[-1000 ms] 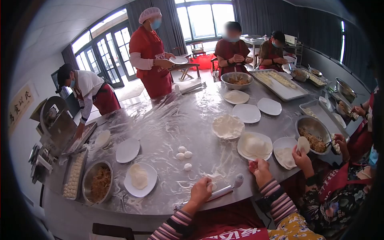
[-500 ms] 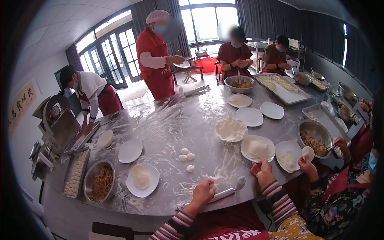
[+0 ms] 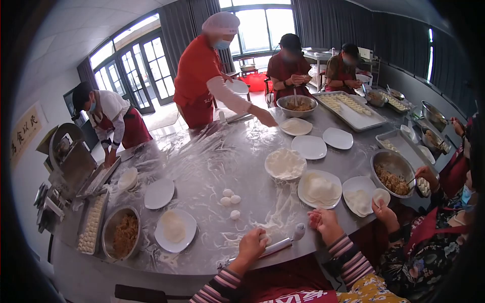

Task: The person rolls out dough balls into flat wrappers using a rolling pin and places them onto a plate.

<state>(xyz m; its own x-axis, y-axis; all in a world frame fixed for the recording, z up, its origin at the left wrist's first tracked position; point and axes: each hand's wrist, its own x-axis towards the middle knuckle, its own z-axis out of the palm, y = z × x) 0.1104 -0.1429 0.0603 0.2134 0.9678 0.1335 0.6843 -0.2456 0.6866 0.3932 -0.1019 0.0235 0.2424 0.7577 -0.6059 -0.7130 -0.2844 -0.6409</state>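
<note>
My left hand (image 3: 252, 245) is closed at the front of the floury table, its fingertips on a small pale dough piece (image 3: 265, 237), mostly hidden. Beside it lies a rolling pin (image 3: 275, 247), with a light-coloured knob at its right end. My right hand (image 3: 326, 225) is raised to the right of the pin, fingers loosely curled and apart, nothing visible in them. Just beyond it is a white plate with a stack of round dough wrappers (image 3: 321, 189). Several small dough balls (image 3: 231, 198) lie ahead of my left hand.
A bowl of flour (image 3: 285, 164) and white plates (image 3: 309, 147) stand ahead. Filling bowls (image 3: 123, 233) and dumpling trays (image 3: 93, 222) sit left and right. At right, a co-worker's hand (image 3: 385, 214) holds a wrapper. Another person (image 3: 202, 76) leans over the far side.
My right hand has drawn back slightly from the wrapper plate. The standing person has leaned forward and stretched an arm toward the far plate of wrappers. My left hand stays near the pin.
</note>
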